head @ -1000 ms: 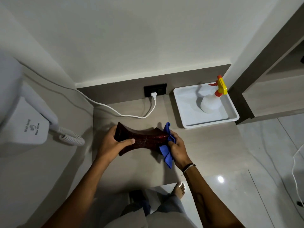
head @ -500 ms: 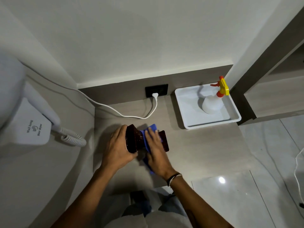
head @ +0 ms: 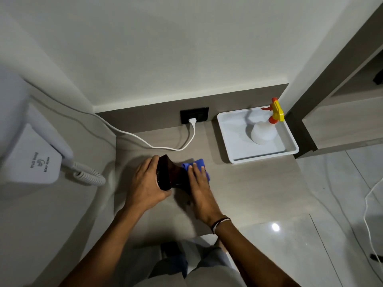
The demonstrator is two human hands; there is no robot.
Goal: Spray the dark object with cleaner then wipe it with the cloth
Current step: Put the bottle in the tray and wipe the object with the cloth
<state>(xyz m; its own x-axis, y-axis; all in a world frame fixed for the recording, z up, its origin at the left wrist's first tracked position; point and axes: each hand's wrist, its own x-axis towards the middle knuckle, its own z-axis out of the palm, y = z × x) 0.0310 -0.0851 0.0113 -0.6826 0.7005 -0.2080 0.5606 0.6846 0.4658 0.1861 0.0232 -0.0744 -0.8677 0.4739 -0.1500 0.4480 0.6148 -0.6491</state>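
A dark reddish-brown object (head: 173,176) with a flared end is held above the grey counter (head: 248,189). My left hand (head: 146,183) grips its left end. My right hand (head: 200,189) presses a blue cloth (head: 199,165) flat against the object's right part, and the palm and cloth hide that end. The white spray bottle (head: 264,132) with a yellow and orange trigger head stands in a white tray (head: 230,129) at the back right, away from both hands.
A white cable (head: 145,141) runs across the counter's back to a plug in a dark wall socket (head: 194,114). A wall-mounted hair dryer (head: 31,156) with a coiled cord hangs at the left. The counter's front edge drops to a glossy tiled floor (head: 290,245).
The object has been turned from lying sideways to pointing away from me. My right hand with the cloth slid from its right end onto its top, then slightly back to the right.
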